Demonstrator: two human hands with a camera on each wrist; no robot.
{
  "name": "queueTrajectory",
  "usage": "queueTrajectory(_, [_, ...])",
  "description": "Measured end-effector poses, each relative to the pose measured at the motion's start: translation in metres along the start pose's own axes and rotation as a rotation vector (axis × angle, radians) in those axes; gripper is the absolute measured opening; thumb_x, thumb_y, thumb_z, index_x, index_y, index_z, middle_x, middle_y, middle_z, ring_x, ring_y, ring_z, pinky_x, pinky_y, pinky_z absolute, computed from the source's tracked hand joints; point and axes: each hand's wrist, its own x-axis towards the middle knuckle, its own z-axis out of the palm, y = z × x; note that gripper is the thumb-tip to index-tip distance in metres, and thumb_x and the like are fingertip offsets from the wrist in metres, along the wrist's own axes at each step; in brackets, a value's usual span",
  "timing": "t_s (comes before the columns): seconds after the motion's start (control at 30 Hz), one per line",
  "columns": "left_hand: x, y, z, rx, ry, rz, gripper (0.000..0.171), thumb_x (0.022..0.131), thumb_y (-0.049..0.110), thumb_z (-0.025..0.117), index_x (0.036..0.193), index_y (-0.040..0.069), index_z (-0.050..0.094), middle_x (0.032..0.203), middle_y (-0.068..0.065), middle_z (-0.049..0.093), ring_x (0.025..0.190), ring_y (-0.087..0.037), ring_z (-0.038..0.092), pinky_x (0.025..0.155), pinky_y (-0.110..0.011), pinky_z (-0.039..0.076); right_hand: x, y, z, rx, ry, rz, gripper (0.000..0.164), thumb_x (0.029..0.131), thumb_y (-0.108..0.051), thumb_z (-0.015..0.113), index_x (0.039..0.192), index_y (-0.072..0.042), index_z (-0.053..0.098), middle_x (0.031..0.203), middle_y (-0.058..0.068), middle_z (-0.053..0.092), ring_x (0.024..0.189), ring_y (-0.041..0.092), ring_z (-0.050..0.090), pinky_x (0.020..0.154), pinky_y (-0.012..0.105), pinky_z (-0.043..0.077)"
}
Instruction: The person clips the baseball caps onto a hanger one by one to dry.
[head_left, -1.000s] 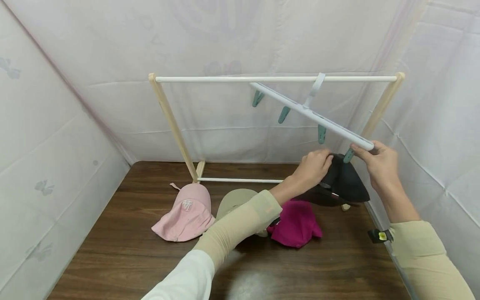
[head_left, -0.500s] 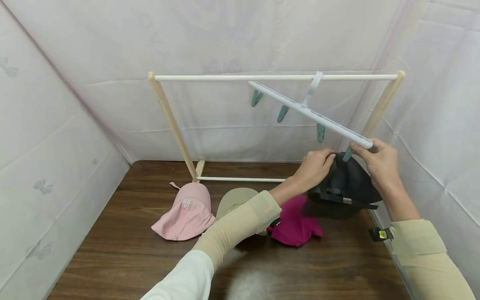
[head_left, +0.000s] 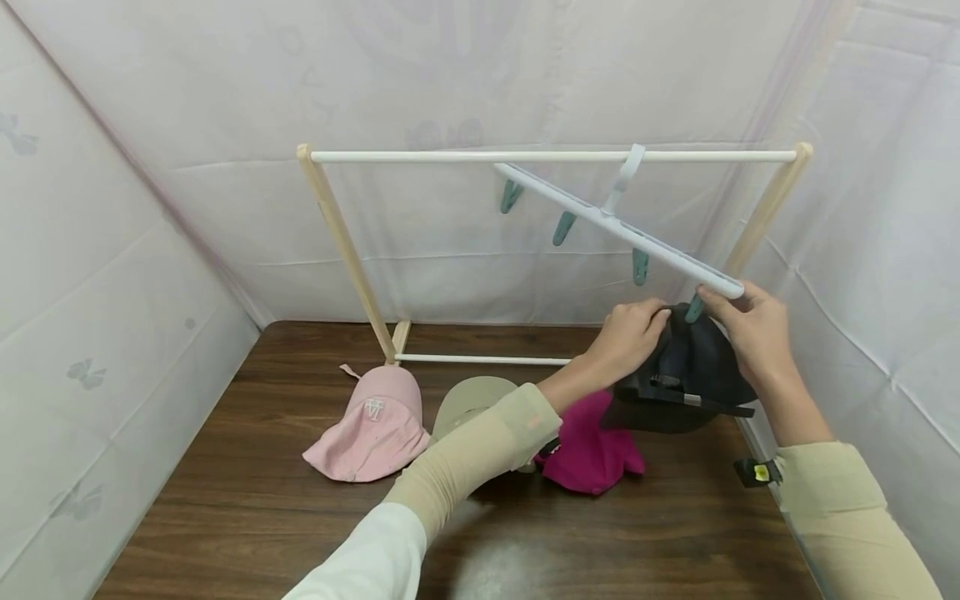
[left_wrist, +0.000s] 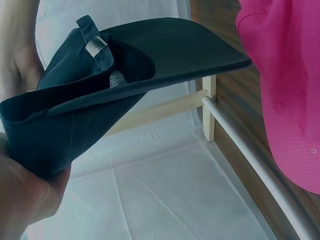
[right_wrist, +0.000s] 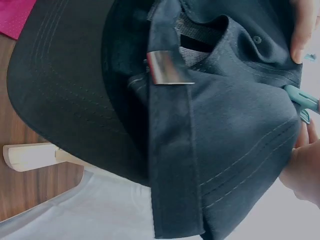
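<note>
In the head view my left hand (head_left: 630, 333) pinches the upper edge of a black baseball cap (head_left: 708, 358), which hangs brim down. My right hand (head_left: 761, 333) holds the near right end of a white hanger (head_left: 663, 254), its thumb at the outermost teal clip (head_left: 694, 309). That clip overlaps the cap's edge. The right wrist view shows the clip (right_wrist: 300, 97) right at the cap's fabric, and the cap's back strap (right_wrist: 175, 160) with a metal buckle (right_wrist: 170, 67). In the left wrist view my left hand (left_wrist: 30, 192) grips the cap (left_wrist: 45, 135) from below.
The hanger hooks over the top bar (head_left: 450, 157) of a wooden rack, with more teal clips (head_left: 640, 267) along it. On the brown table (head_left: 247, 517) lie a pink cap (head_left: 382, 425), a beige cap (head_left: 472, 396) partly behind my left arm, and a magenta cap (head_left: 592, 450).
The black cap has swung from a tilted pose so its buckled strap now faces me, its body lower and further right. Both hands have stayed nearly in place.
</note>
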Motion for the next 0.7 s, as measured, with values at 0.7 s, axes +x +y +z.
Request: queueTrajectory(0.7, [-0.0033, -0.0065, -0.0002, 0.06, -0.129, -0.085, 0.04, 0.11, 0.022, 0.041, 0.147, 0.011, 0.051, 0.145, -0.002, 0.057, 0.133, -0.009, 0.053, 0.101, -0.021, 0.048, 0.0029, 0.0045, -0.0045, -0.063, -0.061, 0.002, 0.025, 0.094, -0.015, 0.075, 0.117, -0.015, 0.068, 0.109, -0.01, 0.064, 0.103, 0.004, 0.058, 0.082, 0.008, 0.049])
